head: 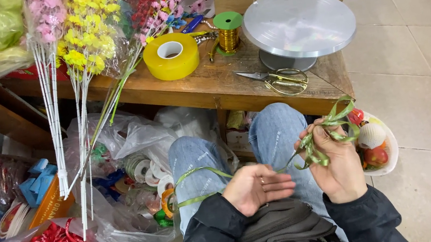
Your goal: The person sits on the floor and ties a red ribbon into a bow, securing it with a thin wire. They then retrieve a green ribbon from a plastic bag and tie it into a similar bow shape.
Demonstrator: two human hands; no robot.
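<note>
A looped green ribbon is pinched in the right hand above the knees; its trailing strand is gripped by the left hand; scissors are left on the bench beyond.

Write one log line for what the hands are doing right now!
left hand: pinches green ribbon strand | right hand: holds ribbon loops | wooden table: scissors, yellow tape roll, metal turntable

Head view, steeply down, seemingly close.
</note>
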